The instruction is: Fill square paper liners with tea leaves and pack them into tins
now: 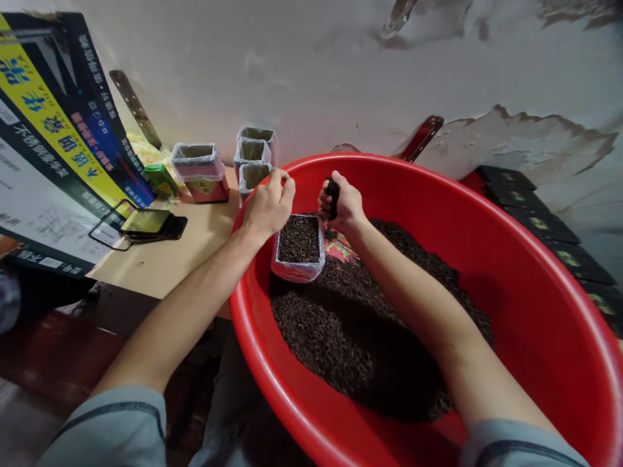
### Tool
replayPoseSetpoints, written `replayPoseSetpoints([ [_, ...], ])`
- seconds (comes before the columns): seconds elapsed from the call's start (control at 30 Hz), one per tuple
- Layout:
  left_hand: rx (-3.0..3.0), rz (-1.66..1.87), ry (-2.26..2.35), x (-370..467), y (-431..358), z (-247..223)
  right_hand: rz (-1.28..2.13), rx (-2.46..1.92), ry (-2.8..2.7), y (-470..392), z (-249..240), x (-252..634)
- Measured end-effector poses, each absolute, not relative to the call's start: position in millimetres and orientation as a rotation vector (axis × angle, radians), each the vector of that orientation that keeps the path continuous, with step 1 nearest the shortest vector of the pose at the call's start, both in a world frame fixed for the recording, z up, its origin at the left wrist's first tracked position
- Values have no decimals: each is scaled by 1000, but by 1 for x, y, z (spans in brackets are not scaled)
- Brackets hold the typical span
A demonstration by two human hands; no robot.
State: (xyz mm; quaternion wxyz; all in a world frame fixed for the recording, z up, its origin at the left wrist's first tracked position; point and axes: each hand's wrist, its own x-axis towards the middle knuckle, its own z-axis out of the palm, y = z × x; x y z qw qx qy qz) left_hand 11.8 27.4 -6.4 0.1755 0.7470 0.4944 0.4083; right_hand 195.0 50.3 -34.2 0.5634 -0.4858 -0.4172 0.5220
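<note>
A large red plastic tub (487, 272) holds a bed of loose dark tea leaves (331, 331). Inside it, by the left wall, stands a square plastic-lined container (298, 271) filled near its rim with the same leaves. My right hand (346, 202) is closed around a handful of the leaves, raised just right of the container. Above the container's far left corner is my left hand (272, 201), its fingers curled together. What those fingers hold, if anything, is hidden.
Left of the tub, a table (189, 227) bears plastic-lined boxes (253, 152), a red lined tin (204, 178), a green box (160, 178) and a phone-like device on a stand (154, 224). A large printed carton (63, 143) stands far left; black packs (540, 220) line the right.
</note>
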Motion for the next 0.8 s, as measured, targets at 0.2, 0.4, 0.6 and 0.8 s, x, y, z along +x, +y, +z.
replayPoseSetpoints([
  [0.2, 2084, 1201, 1438, 9, 28, -5, 1340, -1043, -893, 4, -10, 144],
  [0.4, 2089, 1207, 1453, 7, 25, -3, 1261, -973, -838, -18, -21, 130],
  [0.6, 2158, 1128, 1477, 8, 20, 0, 1232, -842, -816, -19, -31, 123],
  [0.8, 2157, 1118, 1459, 8, 21, -2, 1128, -914, -886, 8, -34, 122],
])
